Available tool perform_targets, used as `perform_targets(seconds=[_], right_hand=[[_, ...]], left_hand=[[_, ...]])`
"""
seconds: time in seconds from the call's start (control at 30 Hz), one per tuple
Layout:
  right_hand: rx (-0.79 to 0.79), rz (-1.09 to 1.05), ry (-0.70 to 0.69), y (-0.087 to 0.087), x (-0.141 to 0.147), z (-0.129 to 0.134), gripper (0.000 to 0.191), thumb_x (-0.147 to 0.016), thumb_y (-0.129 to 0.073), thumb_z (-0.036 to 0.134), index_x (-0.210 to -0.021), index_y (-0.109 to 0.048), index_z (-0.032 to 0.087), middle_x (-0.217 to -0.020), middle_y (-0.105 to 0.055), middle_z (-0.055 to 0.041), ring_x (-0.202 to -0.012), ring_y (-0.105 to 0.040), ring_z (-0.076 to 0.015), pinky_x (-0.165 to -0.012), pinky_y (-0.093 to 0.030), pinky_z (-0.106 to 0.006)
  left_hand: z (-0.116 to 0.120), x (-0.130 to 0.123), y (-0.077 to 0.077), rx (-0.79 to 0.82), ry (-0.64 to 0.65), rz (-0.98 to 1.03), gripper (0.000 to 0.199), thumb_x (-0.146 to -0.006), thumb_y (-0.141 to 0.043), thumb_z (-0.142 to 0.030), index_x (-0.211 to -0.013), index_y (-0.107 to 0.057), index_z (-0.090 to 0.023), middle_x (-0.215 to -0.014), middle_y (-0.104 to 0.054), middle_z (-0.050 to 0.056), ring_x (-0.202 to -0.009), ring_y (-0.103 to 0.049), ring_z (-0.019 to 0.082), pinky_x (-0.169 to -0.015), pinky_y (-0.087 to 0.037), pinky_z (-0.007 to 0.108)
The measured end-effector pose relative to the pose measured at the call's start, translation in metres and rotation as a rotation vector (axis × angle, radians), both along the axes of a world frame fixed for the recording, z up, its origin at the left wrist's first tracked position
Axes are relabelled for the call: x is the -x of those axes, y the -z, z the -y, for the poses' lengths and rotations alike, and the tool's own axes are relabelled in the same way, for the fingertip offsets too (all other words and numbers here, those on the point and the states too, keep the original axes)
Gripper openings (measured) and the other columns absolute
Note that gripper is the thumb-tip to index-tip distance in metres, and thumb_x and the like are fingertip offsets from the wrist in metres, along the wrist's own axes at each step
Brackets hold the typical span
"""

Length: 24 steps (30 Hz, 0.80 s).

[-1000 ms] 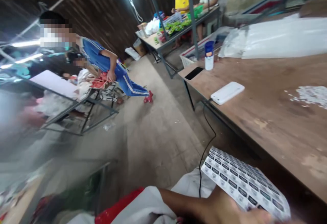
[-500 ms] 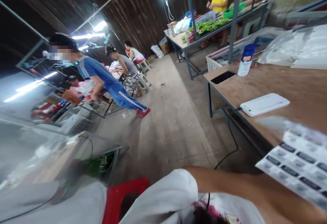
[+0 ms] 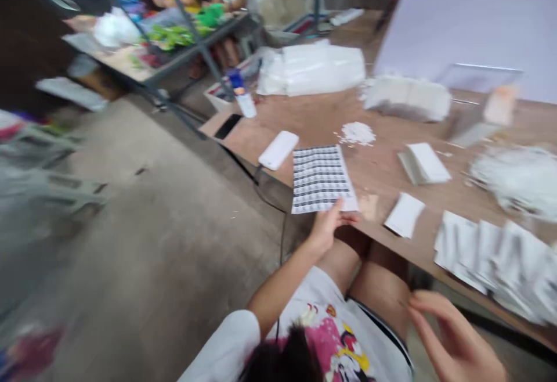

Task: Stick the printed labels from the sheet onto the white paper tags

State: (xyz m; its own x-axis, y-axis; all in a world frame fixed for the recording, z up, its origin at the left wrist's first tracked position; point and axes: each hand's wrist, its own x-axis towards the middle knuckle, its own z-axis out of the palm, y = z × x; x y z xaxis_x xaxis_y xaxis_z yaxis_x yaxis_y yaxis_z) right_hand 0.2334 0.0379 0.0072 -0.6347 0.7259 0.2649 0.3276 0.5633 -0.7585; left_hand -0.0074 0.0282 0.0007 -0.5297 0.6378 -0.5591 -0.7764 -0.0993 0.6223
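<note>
My left hand (image 3: 326, 230) is closed on the edge of a sheet of printed labels (image 3: 319, 176), thumb on top. The sheet is white with rows of dark bars and tilts over the table's front edge. At the lower right, my right hand (image 3: 456, 338) is in front of the table, with thumb and forefinger tips brought together. Whatever may be between them is too small or blurred to make out. Nearest to it on the table lies a row of white cards or packets (image 3: 491, 248). A single white card (image 3: 404, 215) lies between the hands.
On the wooden table (image 3: 322, 118) are a white power bank (image 3: 278, 150), a black phone (image 3: 228, 126), a blue-and-white bottle (image 3: 242, 94), a pile of small white pieces (image 3: 357, 133), a card stack (image 3: 424, 163) and plastic bags (image 3: 322, 68). Other people sit at a far table.
My view has swung right and down, from the aisle to the table and my lap. The label sheet now shows whole in my left hand, and my right hand has come into view.
</note>
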Motion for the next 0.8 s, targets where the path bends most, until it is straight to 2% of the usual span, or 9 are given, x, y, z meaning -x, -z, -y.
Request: perform_targets(seconds=[0.1,0.17,0.3,0.37,0.5,0.57,0.63,0.8], right_hand=[[0.005,-0.032,0.082,-0.011,0.012,-0.025,0.005,-0.085,-0.061,0.027,-0.084,-0.063,0.023,-0.081,-0.067,-0.0045,-0.073,-0.066,-0.019,-0.066,-0.055,-0.029],[0.033,-0.005,0.158,-0.018,0.023,-0.046,0.006,-0.086,-0.059,0.025,-0.087,-0.064,0.021,-0.082,-0.067,-0.0051,-0.075,-0.064,-0.0182,-0.067,-0.053,-0.029],[0.11,0.077,0.228,-0.03,0.046,-0.087,0.011,-0.084,-0.06,0.026,-0.09,-0.066,0.019,-0.082,-0.069,-0.0048,-0.073,-0.064,-0.0173,-0.069,-0.051,-0.03],[0.165,0.11,0.203,-0.031,0.058,-0.105,0.012,-0.082,-0.059,0.026,-0.086,-0.066,0.017,-0.078,-0.069,-0.0045,-0.069,-0.063,-0.0166,-0.066,-0.049,-0.029],[0.226,0.201,0.123,-0.022,0.077,-0.129,0.01,-0.079,-0.057,0.017,-0.078,-0.066,0.015,-0.07,-0.068,-0.0027,-0.062,-0.058,-0.0133,-0.061,-0.043,-0.025],[0.249,0.254,0.079,-0.016,0.083,-0.135,0.011,-0.079,-0.056,0.013,-0.077,-0.067,0.014,-0.067,-0.067,-0.0017,-0.06,-0.056,-0.0118,-0.059,-0.041,-0.024],[0.258,0.289,0.047,-0.011,0.085,-0.138,0.012,-0.08,-0.056,0.011,-0.077,-0.068,0.014,-0.067,-0.066,-0.001,-0.059,-0.055,-0.0109,-0.058,-0.039,-0.023],[0.243,0.301,-0.004,-0.006,0.087,-0.139,0.014,-0.08,-0.057,0.008,-0.078,-0.069,0.014,-0.071,-0.068,-0.0012,-0.062,-0.055,-0.0104,-0.061,-0.039,-0.023]], left_hand=[[-0.001,0.003,0.009,0.027,0.177,0.052,0.033,-0.091,-0.051,-0.033,-0.074,-0.065,-0.009,-0.07,-0.072,0.009,-0.053,-0.064,0.012,-0.056,-0.051,0.023],[-0.002,0.003,0.01,0.04,0.274,0.066,0.038,-0.093,-0.048,-0.036,-0.075,-0.066,-0.008,-0.071,-0.072,0.01,-0.052,-0.064,0.012,-0.055,-0.051,0.022],[-0.002,-0.002,0.011,0.037,0.395,0.059,0.038,-0.091,-0.049,-0.042,-0.092,-0.068,-0.009,-0.071,-0.072,0.007,-0.054,-0.065,0.012,-0.055,-0.051,0.022],[-0.004,-0.009,0.014,0.021,0.435,-0.017,0.041,-0.089,-0.049,-0.046,-0.096,-0.068,-0.01,-0.077,-0.073,0.008,-0.056,-0.065,0.013,-0.053,-0.048,0.021],[-0.004,-0.027,0.024,0.012,0.501,-0.35,0.048,-0.088,-0.047,-0.052,-0.104,-0.068,-0.013,-0.109,-0.071,0.014,-0.063,-0.065,0.014,-0.051,-0.045,0.023],[-0.002,-0.037,0.029,0.06,0.531,-0.503,0.049,-0.09,-0.044,-0.051,-0.108,-0.069,-0.014,-0.104,-0.073,0.011,-0.063,-0.061,0.013,-0.056,-0.045,0.025],[0.001,-0.044,0.033,0.101,0.559,-0.613,0.049,-0.093,-0.04,-0.05,-0.108,-0.07,-0.015,-0.087,-0.074,0.007,-0.061,-0.056,0.013,-0.061,-0.045,0.027],[0.004,-0.049,0.041,0.086,0.528,-0.671,0.054,-0.093,-0.035,-0.055,-0.091,-0.072,-0.016,-0.073,-0.071,0.005,-0.056,-0.053,0.015,-0.061,-0.044,0.03]])
